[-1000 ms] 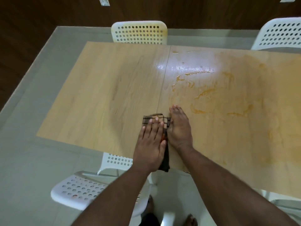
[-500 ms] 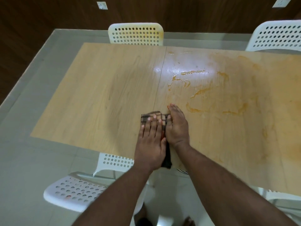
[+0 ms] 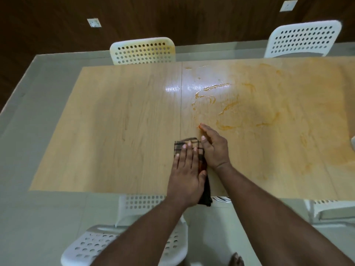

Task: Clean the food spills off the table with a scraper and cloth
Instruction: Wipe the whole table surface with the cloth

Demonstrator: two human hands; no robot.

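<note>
Across most of the view stretches a light wooden table [image 3: 119,121], with a seam running near to far through its middle. Right of that seam the tabletop carries orange food spills [image 3: 226,112]: thin curved streaks and a wet, shiny patch toward the far edge, with a fainter orange film spreading to the right. Behind the far edge stand two white perforated chairs, one at centre [image 3: 143,50] and one at far right [image 3: 303,39]; the centre one has an orange tint on its backrest. Another white perforated chair [image 3: 86,244] sits at the near left, below the near table edge, on a pale tiled floor [image 3: 25,217].

At the near middle of the table, just right of the seam, lies a dark checked cloth [image 3: 187,142], folded; its near end hangs over the table's near edge. The left hand [image 3: 187,169] presses flat on the cloth, fingers straight and close together, pointing far. The right hand [image 3: 214,148] rests just beside it on the right, on its little-finger edge, fingers extended toward the spills, the thumb touching the cloth's far right corner. Something orange-red shows between the two hands at the cloth; what it is cannot be told.
</note>
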